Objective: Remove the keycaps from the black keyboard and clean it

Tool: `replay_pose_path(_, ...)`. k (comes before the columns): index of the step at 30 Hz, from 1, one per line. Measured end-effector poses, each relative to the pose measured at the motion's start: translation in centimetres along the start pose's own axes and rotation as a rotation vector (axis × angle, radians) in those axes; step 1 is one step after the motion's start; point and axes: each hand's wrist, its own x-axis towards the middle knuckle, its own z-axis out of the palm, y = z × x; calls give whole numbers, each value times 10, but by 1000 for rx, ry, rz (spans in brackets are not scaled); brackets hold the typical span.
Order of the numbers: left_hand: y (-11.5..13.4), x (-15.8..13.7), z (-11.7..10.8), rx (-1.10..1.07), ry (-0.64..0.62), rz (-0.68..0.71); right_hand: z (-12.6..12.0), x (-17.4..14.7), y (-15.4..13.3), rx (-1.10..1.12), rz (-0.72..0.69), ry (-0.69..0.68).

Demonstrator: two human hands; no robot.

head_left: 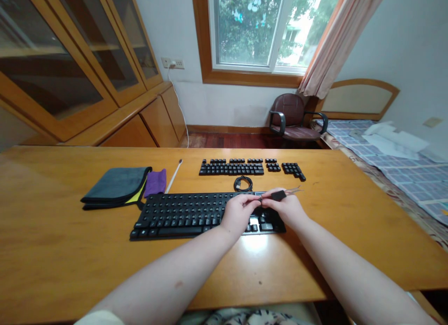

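A black keyboard [182, 213] lies on the wooden table, with many keycaps off its upper rows and bare switches showing. Over its right part, my left hand [236, 215] is closed in a pinch; whatever is between its fingertips is too small to make out. My right hand [289, 210] meets it fingertip to fingertip, closed around a wire keycap puller [279, 195] with a black handle and thin wires sticking out to the right. Behind the keyboard, loose black keycaps [231, 168] stand in rows, grouped as on a keyboard. A coiled black USB cable [242, 183] sits between them and the keyboard.
A folded grey cloth [117, 186] with yellow lining, a purple cloth [155, 181] and a thin white brush-like stick [174, 176] lie at the left. Beyond the table are a glass-door cabinet [70, 105], an armchair [292, 112] and a bed [395, 161].
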Motion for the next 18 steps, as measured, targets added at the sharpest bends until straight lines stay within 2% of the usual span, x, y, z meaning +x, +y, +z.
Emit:
replay_pose_path(2, -1, 0, 1, 10, -10, 10, -1, 1, 1, 46, 18, -23)
replay_pose_path(7, -11, -1, 5, -8, -63, 50, -1, 3, 7, 96, 24, 28)
replay_pose_path(11, -13, -3, 4, -27, -99, 90, -1, 5, 9, 197, 101, -12)
replay_pose_path(15, -7, -6, 0, 191, -110, 239, -3, 7, 8, 449, 223, -97)
replay_pose_path(18, -6, -7, -1, 304, -106, 295, -4, 8, 7, 582, 310, -121)
